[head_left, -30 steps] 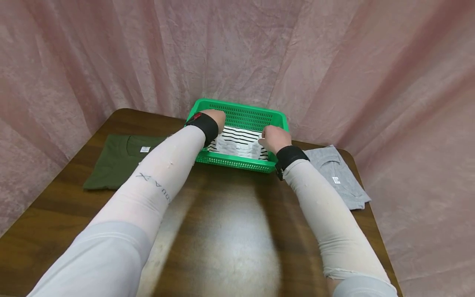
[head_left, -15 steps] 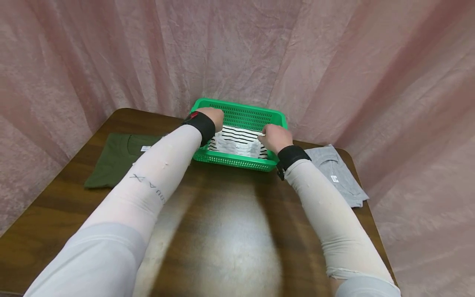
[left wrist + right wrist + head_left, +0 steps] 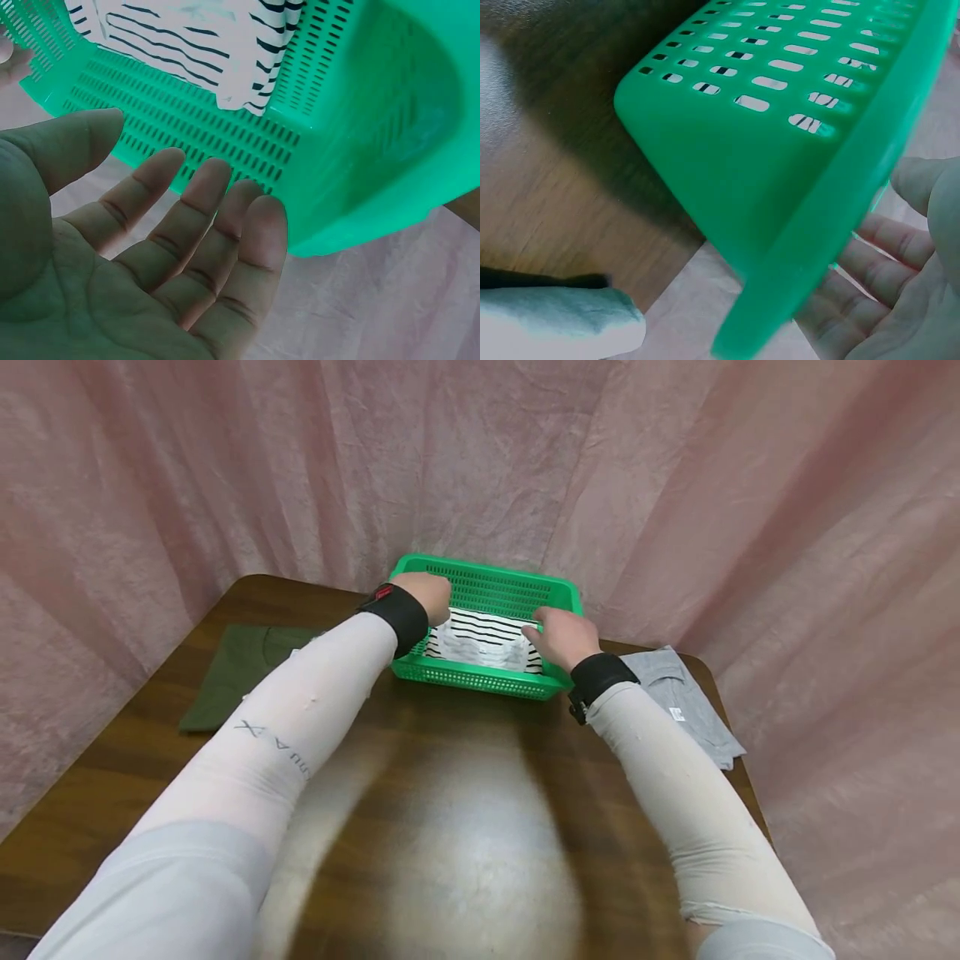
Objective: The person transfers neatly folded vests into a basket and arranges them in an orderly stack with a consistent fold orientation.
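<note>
A folded black-and-white striped garment (image 3: pixel 487 631) lies inside a green plastic basket (image 3: pixel 472 680) at the back of the table. My left hand (image 3: pixel 429 595) is over the basket's left end. In the left wrist view this hand (image 3: pixel 157 255) has loosely bent, spread fingers with nothing between them, apart from the garment. Over the basket's right end is my right hand (image 3: pixel 564 635), its thumb held away from the fingers. The right wrist view shows that hand (image 3: pixel 900 277) with relaxed fingers beside the basket's rim (image 3: pixel 840 202); whether they touch the rim cannot be told.
A folded dark green shirt (image 3: pixel 240 668) lies left of the basket, partly hidden by my left arm. To the right is a folded grey shirt (image 3: pixel 678 702) with a white label. Behind the wooden table (image 3: pixel 360 877) hangs a pink curtain (image 3: pixel 480 460).
Both hands have drawn slightly apart, the left to the left and the right to the right. My right thumb and fingers have parted from the striped garment's side.
</note>
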`<state>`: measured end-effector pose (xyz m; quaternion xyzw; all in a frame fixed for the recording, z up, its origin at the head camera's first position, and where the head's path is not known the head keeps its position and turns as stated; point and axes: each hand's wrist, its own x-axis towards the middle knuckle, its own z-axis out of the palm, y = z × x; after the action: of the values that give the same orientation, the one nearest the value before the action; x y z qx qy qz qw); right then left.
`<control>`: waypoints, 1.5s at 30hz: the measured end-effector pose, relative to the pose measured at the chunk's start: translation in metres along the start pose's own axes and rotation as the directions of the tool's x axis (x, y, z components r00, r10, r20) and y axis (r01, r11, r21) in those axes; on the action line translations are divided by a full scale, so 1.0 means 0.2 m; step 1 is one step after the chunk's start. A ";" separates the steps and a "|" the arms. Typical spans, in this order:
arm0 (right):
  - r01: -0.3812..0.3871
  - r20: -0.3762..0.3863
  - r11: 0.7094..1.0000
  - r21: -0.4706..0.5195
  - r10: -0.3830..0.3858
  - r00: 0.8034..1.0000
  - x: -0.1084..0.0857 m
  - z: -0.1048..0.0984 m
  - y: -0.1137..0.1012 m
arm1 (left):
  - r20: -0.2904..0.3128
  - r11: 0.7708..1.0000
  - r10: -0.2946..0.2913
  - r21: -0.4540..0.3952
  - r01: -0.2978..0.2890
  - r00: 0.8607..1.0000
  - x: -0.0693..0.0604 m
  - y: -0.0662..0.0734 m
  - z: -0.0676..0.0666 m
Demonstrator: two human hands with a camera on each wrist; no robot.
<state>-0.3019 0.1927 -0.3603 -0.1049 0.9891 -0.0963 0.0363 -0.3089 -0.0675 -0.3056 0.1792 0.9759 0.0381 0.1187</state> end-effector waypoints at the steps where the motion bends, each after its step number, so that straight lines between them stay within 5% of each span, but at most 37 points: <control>1: 0.011 0.000 1.000 0.000 -0.011 1.000 0.00 0.00 0.00 | -0.004 1.000 0.001 0.002 -0.001 1.000 0.00 -0.01 0.00; 7: 0.065 -0.010 0.998 -0.005 -0.065 0.998 -0.03 -0.01 0.02 | -0.041 1.000 0.015 -0.002 -0.015 0.999 0.00 -0.03 0.03; 19: 0.141 -0.074 0.989 -0.053 -0.145 0.987 -0.12 -0.03 0.01 | -0.130 0.997 0.071 0.037 -0.066 0.989 -0.12 -0.02 0.06; 31: 0.249 -0.187 0.966 -0.076 -0.259 0.948 -0.23 -0.01 0.00 | -0.241 0.998 0.057 0.031 -0.051 0.969 -0.19 -0.04 0.14; 37: 0.273 -0.222 0.958 -0.087 -0.286 0.932 -0.30 -0.01 0.00 | -0.328 0.995 0.096 0.061 -0.081 0.940 -0.26 -0.02 0.16; 45: 0.302 -0.269 0.948 -0.101 -0.318 0.909 -0.41 0.01 0.00 | -0.480 0.985 0.168 0.110 -0.131 0.861 -0.35 0.03 0.26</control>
<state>-0.2210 0.2091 -0.3586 -0.2468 0.9573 -0.0863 -0.1235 -0.2301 -0.0855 -0.3389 0.2430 0.9582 0.0552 -0.1407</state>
